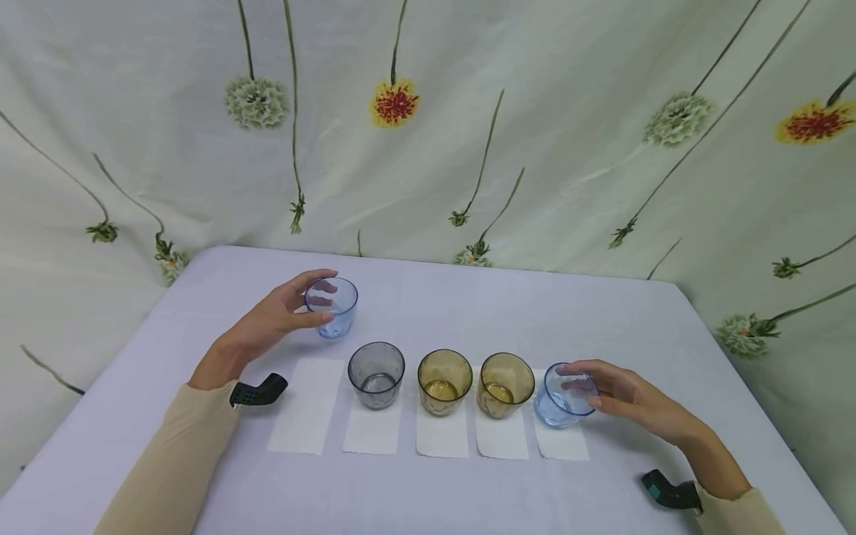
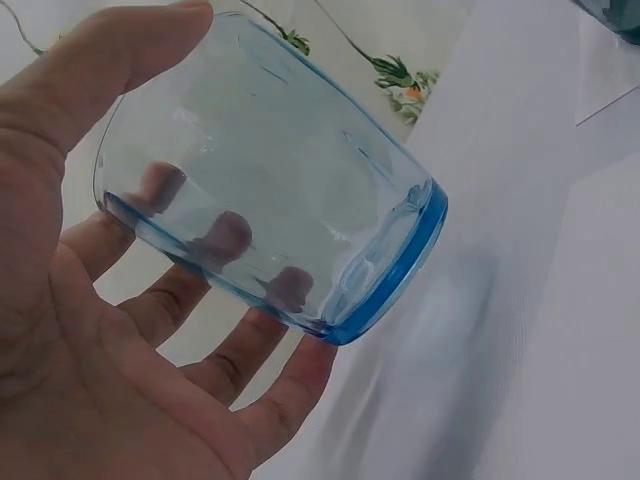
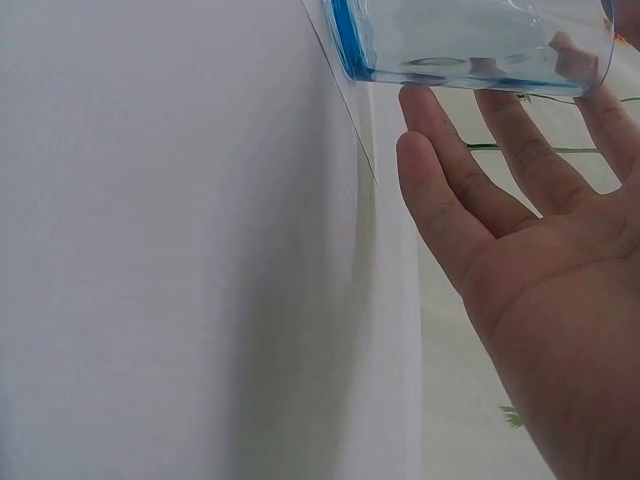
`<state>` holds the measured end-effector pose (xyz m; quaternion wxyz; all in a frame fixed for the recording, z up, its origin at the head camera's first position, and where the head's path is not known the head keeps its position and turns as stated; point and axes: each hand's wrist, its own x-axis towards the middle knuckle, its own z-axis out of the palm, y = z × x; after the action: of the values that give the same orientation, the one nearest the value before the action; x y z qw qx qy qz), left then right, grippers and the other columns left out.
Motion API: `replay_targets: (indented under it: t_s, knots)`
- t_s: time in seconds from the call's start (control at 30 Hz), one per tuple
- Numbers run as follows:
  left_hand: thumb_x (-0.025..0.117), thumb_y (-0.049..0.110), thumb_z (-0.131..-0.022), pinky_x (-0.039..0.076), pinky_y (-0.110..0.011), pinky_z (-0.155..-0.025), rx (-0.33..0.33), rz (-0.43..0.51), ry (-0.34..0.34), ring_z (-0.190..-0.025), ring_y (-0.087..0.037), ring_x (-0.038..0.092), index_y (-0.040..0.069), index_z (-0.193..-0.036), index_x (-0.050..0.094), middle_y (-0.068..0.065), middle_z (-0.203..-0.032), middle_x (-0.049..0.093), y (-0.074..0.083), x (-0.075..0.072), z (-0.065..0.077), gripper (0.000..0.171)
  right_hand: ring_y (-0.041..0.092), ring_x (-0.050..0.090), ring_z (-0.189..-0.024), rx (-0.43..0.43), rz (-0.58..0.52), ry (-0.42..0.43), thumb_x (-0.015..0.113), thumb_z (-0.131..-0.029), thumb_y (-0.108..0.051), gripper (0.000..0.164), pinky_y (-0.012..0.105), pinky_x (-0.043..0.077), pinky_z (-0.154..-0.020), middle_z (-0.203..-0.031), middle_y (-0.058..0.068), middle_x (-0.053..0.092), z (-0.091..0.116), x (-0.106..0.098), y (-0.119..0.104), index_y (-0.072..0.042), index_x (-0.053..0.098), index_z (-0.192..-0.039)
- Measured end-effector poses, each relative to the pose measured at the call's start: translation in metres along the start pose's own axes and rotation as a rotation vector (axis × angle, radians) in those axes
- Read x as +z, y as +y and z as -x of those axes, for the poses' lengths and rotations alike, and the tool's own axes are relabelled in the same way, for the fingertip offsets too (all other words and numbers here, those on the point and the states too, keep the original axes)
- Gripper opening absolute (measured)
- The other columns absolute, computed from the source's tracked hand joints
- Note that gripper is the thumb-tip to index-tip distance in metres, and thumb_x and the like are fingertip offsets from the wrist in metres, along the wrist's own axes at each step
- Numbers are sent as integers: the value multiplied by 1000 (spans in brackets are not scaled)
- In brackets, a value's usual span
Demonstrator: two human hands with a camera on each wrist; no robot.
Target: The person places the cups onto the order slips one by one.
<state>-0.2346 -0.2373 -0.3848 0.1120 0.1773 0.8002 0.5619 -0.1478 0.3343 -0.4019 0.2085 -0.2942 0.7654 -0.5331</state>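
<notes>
In the head view my left hand (image 1: 270, 323) grips a clear blue glass tumbler (image 1: 343, 308) at the far left, beyond the leftmost paper. The left wrist view shows the thumb over one side of this tumbler (image 2: 300, 150) and fingers curled along the other, its thick blue base facing the tablecloth. On the right, my right hand (image 1: 645, 405) holds a second blue tumbler (image 1: 555, 412) between thumb and fingers, over the rightmost paper (image 1: 565, 447). In the right wrist view two lower fingers stretch below this tumbler (image 3: 440, 45).
A grey tumbler (image 1: 377, 364) and two amber tumblers, one left (image 1: 444, 368) and one right (image 1: 506, 369), stand upright on paper strips in a row. The leftmost paper strip (image 1: 304, 409) bears no glass. Behind the white table (image 1: 428, 494) hangs a flowered cloth (image 1: 535, 126).
</notes>
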Motion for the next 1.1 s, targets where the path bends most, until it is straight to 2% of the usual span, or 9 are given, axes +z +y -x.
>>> replay_targets:
  t_s: [0.17, 0.33, 0.5, 0.73, 0.87, 1.1]
  knots:
    - [74, 17, -92, 49, -20, -89, 15, -38, -23, -125, -33, 50, 12, -153, 37, -17, -142, 48, 8, 1, 9, 71, 11, 52, -135, -6, 2, -1, 42, -103, 4, 47, 21, 46, -105, -154, 6, 43, -1, 2, 1, -4, 41, -149]
    - [75, 18, -91, 50, -20, -89, 13, -82, -19, -124, -31, 51, 12, -152, 38, -17, -140, 49, 18, 0, 21, 71, 11, 52, -135, 9, 4, 5, 43, -103, 4, 47, 21, 46, -105, -155, 4, 43, -1, 4, 1, -6, 41, -149]
    - [75, 17, -91, 51, -20, -90, 30, -95, -38, -124, -34, 52, 16, -151, 40, -21, -141, 49, 26, -2, 29, 69, 11, 53, -134, 14, 14, 11, 44, -103, 3, 47, 21, 46, -104, -155, 4, 43, 0, 2, 0, -6, 41, -149]
    - [77, 18, -89, 55, -28, -86, -1, -85, -64, -119, -37, 57, 20, -150, 41, -21, -141, 48, 32, 5, 42, 70, 9, 53, -134, 16, 26, 21, 45, -103, 2, 46, 19, 45, -104, -153, 0, 44, 1, 2, 1, -7, 42, -149]
    - [78, 20, -89, 56, -28, -87, -2, -88, -70, -120, -32, 56, 23, -149, 43, -19, -141, 48, 32, 7, 47, 70, 10, 52, -134, 5, 35, 16, 44, -103, 2, 46, 19, 44, -105, -153, 2, 44, 1, 2, 2, -6, 42, -149]
    - [80, 19, -87, 51, -23, -97, 2, -118, -66, -126, -21, 55, 20, -149, 43, -12, -141, 53, 27, 6, 56, 72, 11, 52, -135, -6, 36, 9, 44, -103, 3, 47, 20, 45, -105, -153, 5, 45, 0, 1, 2, -6, 42, -149]
